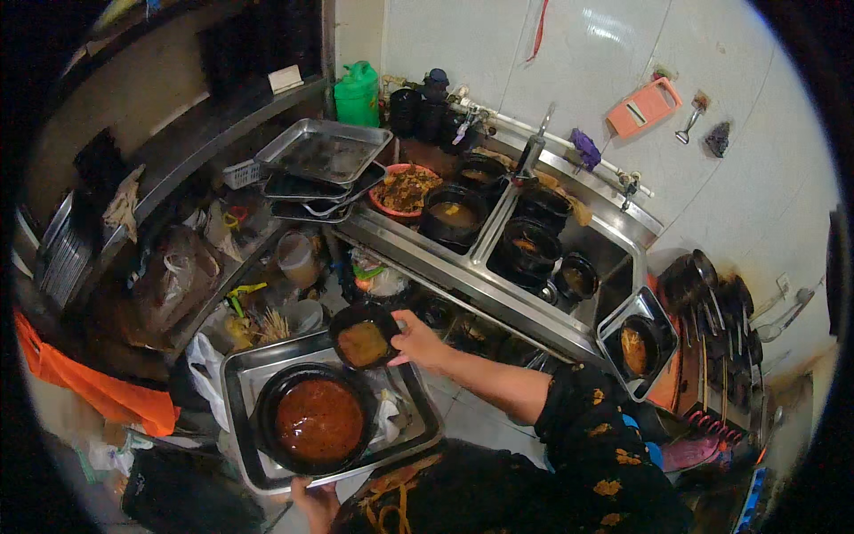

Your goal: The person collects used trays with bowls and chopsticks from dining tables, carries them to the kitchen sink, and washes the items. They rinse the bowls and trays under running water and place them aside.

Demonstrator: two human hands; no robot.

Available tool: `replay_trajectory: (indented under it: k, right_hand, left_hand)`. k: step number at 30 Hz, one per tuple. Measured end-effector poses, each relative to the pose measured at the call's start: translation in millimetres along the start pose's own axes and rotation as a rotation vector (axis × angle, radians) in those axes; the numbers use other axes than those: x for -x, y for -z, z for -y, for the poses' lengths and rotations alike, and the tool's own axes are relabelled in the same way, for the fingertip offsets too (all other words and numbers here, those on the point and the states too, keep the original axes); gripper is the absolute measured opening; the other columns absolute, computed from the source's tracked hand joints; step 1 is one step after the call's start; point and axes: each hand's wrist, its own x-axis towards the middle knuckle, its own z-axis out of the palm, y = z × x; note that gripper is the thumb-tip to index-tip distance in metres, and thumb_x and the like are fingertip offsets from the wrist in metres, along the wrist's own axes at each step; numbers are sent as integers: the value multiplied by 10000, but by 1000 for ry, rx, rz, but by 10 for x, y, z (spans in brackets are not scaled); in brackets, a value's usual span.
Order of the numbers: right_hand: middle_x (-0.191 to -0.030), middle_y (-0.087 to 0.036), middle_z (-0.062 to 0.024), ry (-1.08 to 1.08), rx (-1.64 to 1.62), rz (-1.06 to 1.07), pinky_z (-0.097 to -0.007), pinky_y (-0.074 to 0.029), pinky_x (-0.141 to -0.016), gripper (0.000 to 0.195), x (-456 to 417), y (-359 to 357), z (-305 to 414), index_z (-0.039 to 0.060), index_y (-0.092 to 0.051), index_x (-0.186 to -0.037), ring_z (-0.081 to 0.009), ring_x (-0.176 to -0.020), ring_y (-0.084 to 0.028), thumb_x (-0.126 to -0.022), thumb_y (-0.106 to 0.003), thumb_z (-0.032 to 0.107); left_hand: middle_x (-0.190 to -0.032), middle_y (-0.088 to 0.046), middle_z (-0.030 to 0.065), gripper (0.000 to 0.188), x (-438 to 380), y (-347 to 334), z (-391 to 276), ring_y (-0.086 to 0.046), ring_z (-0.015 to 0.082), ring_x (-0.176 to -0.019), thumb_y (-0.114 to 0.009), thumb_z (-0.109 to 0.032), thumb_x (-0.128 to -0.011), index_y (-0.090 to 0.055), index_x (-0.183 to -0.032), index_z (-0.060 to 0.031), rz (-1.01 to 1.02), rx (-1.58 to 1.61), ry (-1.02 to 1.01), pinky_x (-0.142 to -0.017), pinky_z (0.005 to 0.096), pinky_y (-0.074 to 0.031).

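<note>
With my right hand [419,342] I hold a small black bowl [339,326] by its rim, above the far edge of a metal tray [237,374]. Some yellowish-brown liquid [363,344] lies in that bowl. My left hand [317,502] grips the tray's near rim, partly hidden under it. On the tray stands a large black bowl [267,427] holding reddish-brown liquid [320,417]. Beside it lies crumpled white tissue or paper [385,417].
A steel double sink [487,250] ahead holds several black bowls [530,247] and a basin of food scraps [405,189]. Metal trays [323,150] are stacked at its left. Another tray [604,327] with a bowl rests at its right corner. Pans [690,280] stand at far right.
</note>
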Motion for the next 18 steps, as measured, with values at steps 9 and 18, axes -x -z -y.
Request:
replay_trajectory:
  k: [9, 18]
  right_hand:
    - [-991, -513, -108, -18, -356, 22, -303, -531, -708, 452, -381, 634, 687, 21, -357, -1134, -226, -805, -586, -704, -497, 35]
    - [-1028, -484, -83, 307, -45, -471, -268, -489, -696, 455, -1590, 1430, 1431, 23, -351, -1155, -164, -780, -547, -744, -539, 69]
  left_hand:
    - [-929, -533, 30, 357, -266, -181, -300, -512, 190, -814, -545, -231, -633, -492, -950, -75, -78, -30, -120, -653, 306, -430]
    - [-977, -512, 104, 240, -478, -817, -533, -460, 267, -885, -543, -157, -747, -530, -946, -23, -152, -103, -382, -861, 420, -391]
